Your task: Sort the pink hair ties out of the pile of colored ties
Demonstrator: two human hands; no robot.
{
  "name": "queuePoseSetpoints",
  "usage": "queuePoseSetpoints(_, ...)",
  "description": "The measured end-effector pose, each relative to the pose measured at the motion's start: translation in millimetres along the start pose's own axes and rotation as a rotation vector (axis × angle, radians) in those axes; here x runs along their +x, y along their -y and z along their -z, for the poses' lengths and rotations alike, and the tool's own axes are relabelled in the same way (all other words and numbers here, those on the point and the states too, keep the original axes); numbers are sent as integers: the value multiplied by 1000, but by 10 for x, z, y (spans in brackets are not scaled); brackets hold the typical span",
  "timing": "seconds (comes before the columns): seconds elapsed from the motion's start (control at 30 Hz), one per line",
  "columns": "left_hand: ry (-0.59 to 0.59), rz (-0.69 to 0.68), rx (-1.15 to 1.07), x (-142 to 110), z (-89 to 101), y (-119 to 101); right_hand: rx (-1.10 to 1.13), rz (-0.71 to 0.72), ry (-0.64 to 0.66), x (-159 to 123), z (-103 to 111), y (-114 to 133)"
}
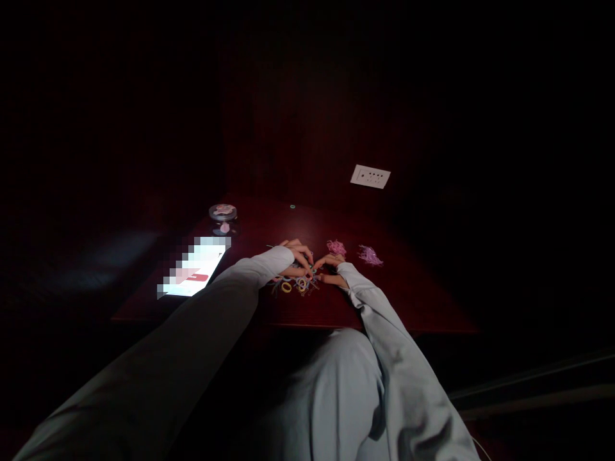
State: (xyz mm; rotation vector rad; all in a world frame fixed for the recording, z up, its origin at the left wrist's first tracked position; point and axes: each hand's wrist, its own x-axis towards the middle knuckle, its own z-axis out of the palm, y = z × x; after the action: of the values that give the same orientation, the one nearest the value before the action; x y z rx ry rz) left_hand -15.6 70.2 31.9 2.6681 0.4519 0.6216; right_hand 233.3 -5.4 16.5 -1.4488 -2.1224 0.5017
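Both hands meet over a loose pile of thin, multicoloured hair ties (pixel 287 287), with yellow, blue and dark ones showing at its front. From the left, my left hand (pixel 296 255) curls over the pile, its fingertips drawn together on some of the ties. My right hand (pixel 332 269) comes in from the other side, its bent fingers pinching at the pile's right edge, close to the left fingertips. A small teal bit shows between the two hands. Exactly which ties each hand grips is too small to make out. Behind the right hand lies a pink heap of ties (pixel 336 247).
A purple heap (pixel 370 255) lies right of the pink one. One green ring (pixel 293 207) is near the table's back. At the left stand a lidded clear jar (pixel 224 221) and a lit screen (pixel 196 278). A white socket plate (pixel 370 177) is on the dark wall.
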Motion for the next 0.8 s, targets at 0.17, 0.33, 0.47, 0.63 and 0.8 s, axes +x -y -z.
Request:
queuePoseSetpoints(0.17,-40,11,-8,0,-21,-36,45,0,-15,5,-16,-10)
queuePoseSetpoints(0.33,-49,23,-12,4,-21,-52,56,-8,-25,6,-30,-16)
queuePoseSetpoints(0.47,-39,21,-16,8,-20,-33,63,-8,-33,5,-40,-22)
queuePoseSetpoints(0.63,-23,10,5,16,-20,-3,85,-2,-40,9,-44,-39)
queuePoseSetpoints(0.8,-31,2,-1,22,-24,5,143,-12,-58,25,-46,-38)
